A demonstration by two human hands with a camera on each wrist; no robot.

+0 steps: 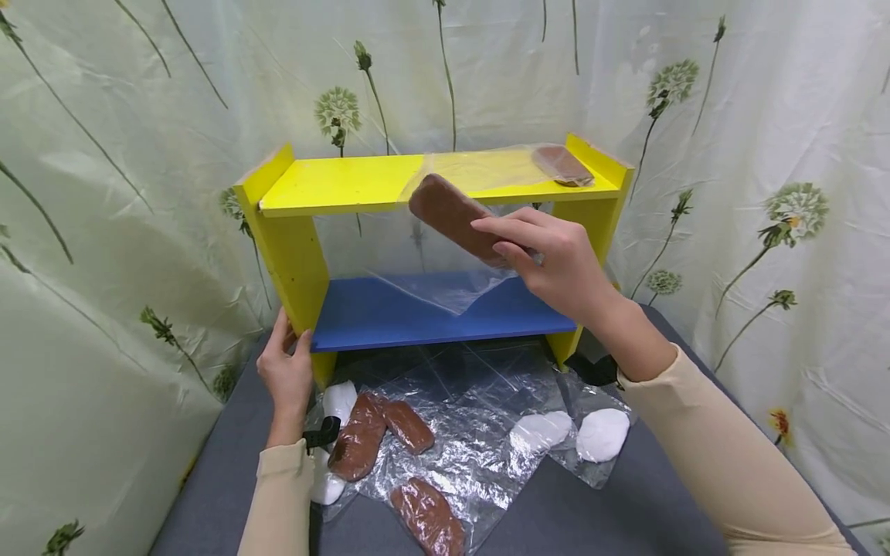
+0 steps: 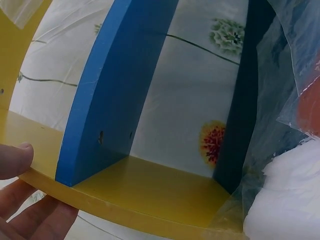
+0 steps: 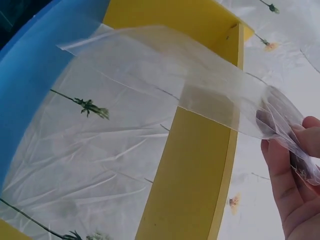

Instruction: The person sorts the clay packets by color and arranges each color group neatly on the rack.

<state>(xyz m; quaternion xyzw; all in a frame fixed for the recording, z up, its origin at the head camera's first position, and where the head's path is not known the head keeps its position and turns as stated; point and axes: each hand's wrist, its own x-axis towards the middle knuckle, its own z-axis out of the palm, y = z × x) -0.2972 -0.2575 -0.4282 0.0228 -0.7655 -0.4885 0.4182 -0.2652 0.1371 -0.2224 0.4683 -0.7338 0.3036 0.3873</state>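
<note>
My right hand pinches a flat brown slab in a clear plastic bag, held up before the shelf's yellow top board. The loose part of the bag hangs below the slab, and in the right wrist view the bag stretches out from the fingers. With thumb and fingers my left hand grips the front edge of the yellow side panel, beside the blue shelf board. The left wrist view shows the thumb on the panel's inner side and the other fingers outside.
Another bagged brown slab lies at the top board's right end. On the dark tabletop before the shelf lie several bagged brown slabs and white pieces. A flower-print curtain surrounds the table.
</note>
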